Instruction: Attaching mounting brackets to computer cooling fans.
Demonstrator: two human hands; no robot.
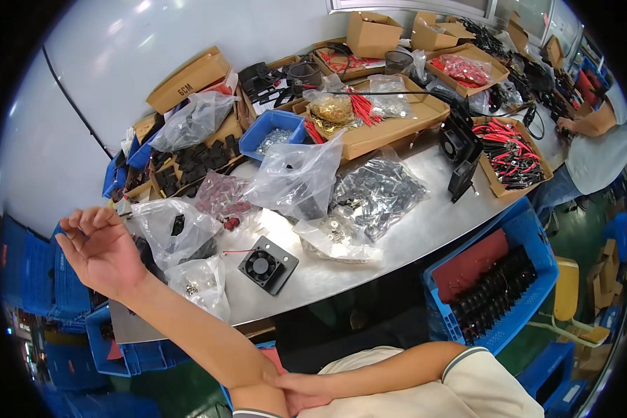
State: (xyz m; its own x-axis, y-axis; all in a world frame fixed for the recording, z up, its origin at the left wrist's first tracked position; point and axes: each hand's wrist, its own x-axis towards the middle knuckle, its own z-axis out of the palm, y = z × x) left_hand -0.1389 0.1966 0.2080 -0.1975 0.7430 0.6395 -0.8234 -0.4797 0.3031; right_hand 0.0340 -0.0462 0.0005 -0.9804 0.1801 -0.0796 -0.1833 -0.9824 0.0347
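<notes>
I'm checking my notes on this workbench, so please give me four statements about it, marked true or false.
1. The black fan lies on the metal table. True.
2. The left hand grips the fan. False: the left hand is raised and holds nothing.
3. The right hand touches the left arm near the elbow. True.
4. The small blue bin holds red cables. False: the small blue bin holds small metallic pieces.

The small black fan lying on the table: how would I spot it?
Find the shiny metal table. Near its front edge, right of a clear bag, lies the black fan on a dark plate. Unlike its bagged neighbours, it lies bare, trailing a red wire.
</notes>
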